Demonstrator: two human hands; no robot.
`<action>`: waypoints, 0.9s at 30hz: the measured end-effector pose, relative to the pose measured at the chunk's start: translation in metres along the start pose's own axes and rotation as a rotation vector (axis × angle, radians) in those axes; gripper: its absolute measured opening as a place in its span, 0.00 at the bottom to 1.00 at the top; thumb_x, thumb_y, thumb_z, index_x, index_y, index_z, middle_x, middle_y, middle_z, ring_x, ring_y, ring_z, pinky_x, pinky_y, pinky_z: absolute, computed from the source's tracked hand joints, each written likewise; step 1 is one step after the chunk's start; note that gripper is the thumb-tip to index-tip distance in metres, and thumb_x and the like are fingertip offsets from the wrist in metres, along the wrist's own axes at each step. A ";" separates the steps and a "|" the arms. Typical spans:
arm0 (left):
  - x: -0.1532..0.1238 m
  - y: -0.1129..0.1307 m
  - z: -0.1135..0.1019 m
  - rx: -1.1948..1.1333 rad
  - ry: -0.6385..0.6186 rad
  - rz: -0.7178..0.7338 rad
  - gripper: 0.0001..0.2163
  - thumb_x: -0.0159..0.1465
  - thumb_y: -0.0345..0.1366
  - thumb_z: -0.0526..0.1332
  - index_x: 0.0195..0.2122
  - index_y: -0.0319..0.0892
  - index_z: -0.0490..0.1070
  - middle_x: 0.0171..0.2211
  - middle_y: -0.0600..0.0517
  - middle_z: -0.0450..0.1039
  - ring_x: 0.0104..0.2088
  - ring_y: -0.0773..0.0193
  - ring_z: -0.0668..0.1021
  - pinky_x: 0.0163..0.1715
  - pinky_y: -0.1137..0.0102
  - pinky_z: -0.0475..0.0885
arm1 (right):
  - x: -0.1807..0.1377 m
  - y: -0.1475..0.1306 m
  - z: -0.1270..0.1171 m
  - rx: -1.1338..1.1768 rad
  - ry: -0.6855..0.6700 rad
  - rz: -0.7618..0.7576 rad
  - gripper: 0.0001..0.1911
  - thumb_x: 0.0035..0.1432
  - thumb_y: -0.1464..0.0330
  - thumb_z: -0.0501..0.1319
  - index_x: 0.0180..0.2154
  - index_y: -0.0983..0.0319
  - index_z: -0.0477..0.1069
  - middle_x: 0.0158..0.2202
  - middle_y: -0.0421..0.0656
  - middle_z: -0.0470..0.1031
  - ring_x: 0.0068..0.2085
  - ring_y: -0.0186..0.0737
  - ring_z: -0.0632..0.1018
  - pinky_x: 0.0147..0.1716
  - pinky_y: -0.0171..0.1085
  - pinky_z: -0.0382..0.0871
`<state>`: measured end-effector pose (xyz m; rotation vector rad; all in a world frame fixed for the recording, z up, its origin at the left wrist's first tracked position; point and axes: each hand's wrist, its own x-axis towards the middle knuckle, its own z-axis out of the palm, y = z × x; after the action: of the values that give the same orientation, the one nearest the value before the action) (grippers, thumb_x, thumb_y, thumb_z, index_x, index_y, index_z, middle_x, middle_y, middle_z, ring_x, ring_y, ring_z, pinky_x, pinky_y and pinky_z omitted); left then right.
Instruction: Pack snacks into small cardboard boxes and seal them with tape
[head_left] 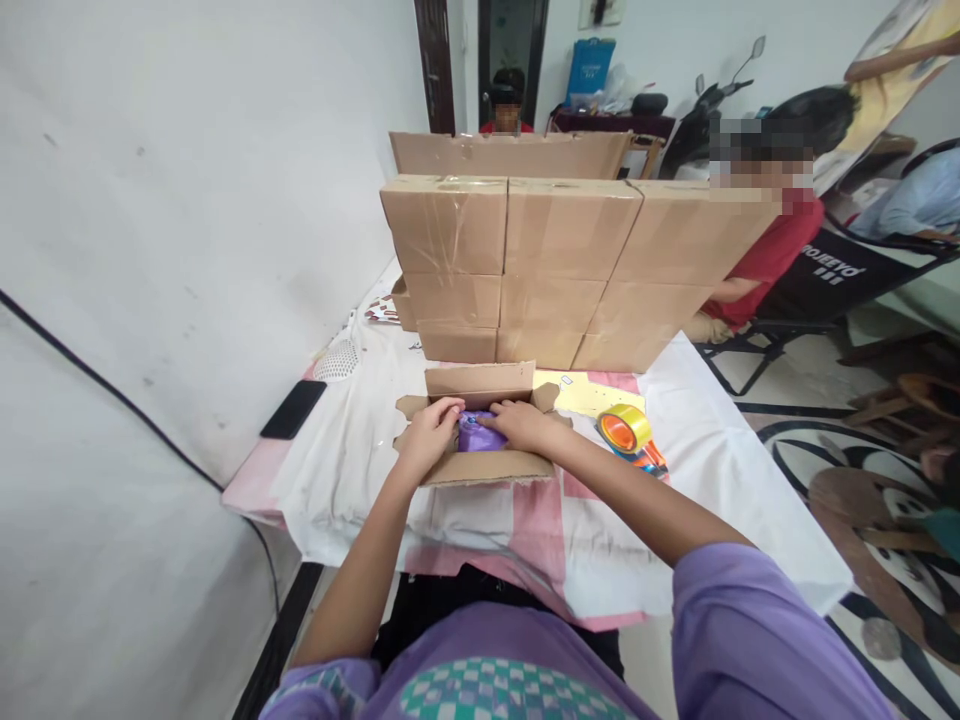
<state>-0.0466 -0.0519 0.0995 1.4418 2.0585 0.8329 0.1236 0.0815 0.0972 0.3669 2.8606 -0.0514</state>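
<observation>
**Inspector:** Report the hands.

**Assistant:** The left hand (429, 432) is loosely curled, fingers bent down onto the left end of a purple bundle (480, 436) inside the open cardboard box (487, 468). The right hand (523, 424) lies palm down on the bundle's right end, fingers partly bent over it. Both press or grip it; whether either fully closes around it, I cannot tell.

**Inspector:** Anything obscured?

**Assistant:** Most of the bundle is covered by the hands and the box walls, so its make is unclear. Behind the box, a wall of stacked sealed cartons (562, 270) hides the far part of the table. Two other people sit beyond the cartons, partly screened by them.

**Inspector:** Surface and room?

**Assistant:** The box stands on a table under a white and pink cloth (360, 470). Just right of the box lies a yellow tape roll in an orange dispenser (627, 432). Left of the box, near the table's edge, lies a black phone (293, 409). Further left is a white wall; right of the box, patterned floor tiles.
</observation>
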 end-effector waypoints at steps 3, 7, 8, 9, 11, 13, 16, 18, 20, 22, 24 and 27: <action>0.005 0.007 -0.001 0.148 -0.078 -0.037 0.18 0.71 0.42 0.50 0.56 0.42 0.70 0.56 0.39 0.77 0.56 0.48 0.79 0.54 0.58 0.72 | 0.003 0.006 0.000 0.086 0.001 -0.011 0.34 0.62 0.65 0.64 0.68 0.55 0.61 0.56 0.54 0.72 0.52 0.54 0.76 0.45 0.41 0.69; 0.022 0.014 0.001 0.278 -0.268 -0.079 0.25 0.64 0.44 0.58 0.59 0.36 0.63 0.48 0.31 0.80 0.47 0.40 0.82 0.46 0.55 0.73 | 0.003 0.009 0.000 0.201 0.055 0.008 0.32 0.58 0.67 0.67 0.64 0.57 0.68 0.51 0.53 0.76 0.48 0.52 0.78 0.43 0.40 0.70; 0.026 0.015 0.001 0.281 -0.316 -0.073 0.27 0.63 0.44 0.60 0.61 0.37 0.61 0.46 0.33 0.81 0.45 0.42 0.83 0.44 0.58 0.74 | 0.003 0.009 -0.001 0.237 0.072 0.022 0.30 0.57 0.68 0.68 0.62 0.59 0.70 0.49 0.53 0.77 0.46 0.51 0.79 0.42 0.39 0.70; 0.028 0.015 0.001 0.276 -0.358 -0.061 0.29 0.62 0.44 0.60 0.62 0.38 0.59 0.45 0.35 0.81 0.42 0.45 0.84 0.42 0.60 0.74 | 0.003 0.009 -0.002 0.276 0.090 0.035 0.28 0.56 0.70 0.68 0.59 0.61 0.73 0.48 0.53 0.78 0.45 0.51 0.80 0.42 0.39 0.70; 0.030 0.013 0.000 0.251 -0.411 -0.025 0.30 0.61 0.42 0.61 0.62 0.41 0.57 0.45 0.39 0.82 0.40 0.50 0.84 0.40 0.65 0.74 | 0.002 0.009 -0.004 0.356 0.124 0.051 0.24 0.55 0.73 0.66 0.54 0.63 0.76 0.47 0.52 0.80 0.45 0.50 0.80 0.41 0.38 0.69; 0.026 0.011 -0.001 0.218 -0.412 0.010 0.28 0.61 0.42 0.60 0.62 0.42 0.57 0.47 0.41 0.81 0.40 0.52 0.84 0.39 0.66 0.74 | 0.002 0.011 -0.005 0.417 0.144 0.057 0.22 0.54 0.74 0.65 0.52 0.63 0.77 0.47 0.51 0.81 0.46 0.49 0.81 0.42 0.36 0.69; 0.015 0.008 -0.003 0.162 -0.362 0.049 0.24 0.63 0.41 0.58 0.60 0.43 0.58 0.47 0.42 0.81 0.42 0.53 0.83 0.41 0.65 0.74 | 0.002 0.014 -0.003 0.444 0.159 0.069 0.22 0.55 0.72 0.65 0.53 0.63 0.77 0.49 0.50 0.82 0.48 0.49 0.81 0.44 0.37 0.70; 0.009 0.008 -0.003 0.122 -0.326 0.065 0.21 0.64 0.41 0.57 0.58 0.44 0.58 0.45 0.45 0.81 0.43 0.53 0.83 0.42 0.64 0.74 | 0.003 0.016 0.001 0.445 0.175 0.076 0.23 0.56 0.71 0.65 0.54 0.63 0.76 0.50 0.51 0.81 0.50 0.50 0.80 0.47 0.38 0.70; 0.004 0.010 -0.002 0.093 -0.281 0.071 0.19 0.65 0.39 0.56 0.56 0.46 0.59 0.45 0.46 0.81 0.45 0.54 0.83 0.44 0.64 0.74 | 0.004 0.017 0.004 0.446 0.190 0.072 0.23 0.56 0.70 0.65 0.55 0.64 0.76 0.52 0.52 0.81 0.52 0.50 0.80 0.49 0.38 0.70; 0.001 0.011 0.001 0.079 -0.229 0.068 0.18 0.64 0.37 0.58 0.55 0.47 0.59 0.46 0.46 0.81 0.47 0.53 0.83 0.46 0.64 0.74 | 0.004 0.018 0.005 0.438 0.194 0.072 0.23 0.56 0.69 0.65 0.54 0.64 0.77 0.51 0.52 0.81 0.52 0.51 0.80 0.49 0.38 0.71; -0.001 0.013 0.005 0.083 -0.183 0.060 0.18 0.64 0.36 0.59 0.54 0.47 0.60 0.46 0.46 0.81 0.47 0.52 0.83 0.45 0.64 0.74 | 0.004 0.019 0.005 0.437 0.197 0.076 0.23 0.56 0.69 0.66 0.54 0.64 0.77 0.51 0.52 0.81 0.52 0.51 0.80 0.49 0.39 0.71; -0.002 0.013 0.010 0.107 -0.134 0.041 0.18 0.64 0.35 0.59 0.54 0.46 0.60 0.44 0.44 0.81 0.43 0.51 0.83 0.42 0.64 0.74 | 0.004 0.021 0.005 0.444 0.219 0.069 0.22 0.55 0.70 0.65 0.53 0.66 0.77 0.50 0.53 0.81 0.51 0.50 0.80 0.50 0.39 0.71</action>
<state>-0.0303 -0.0482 0.1023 1.5576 2.0058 0.6320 0.1263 0.1026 0.0910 0.5871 3.0297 -0.6809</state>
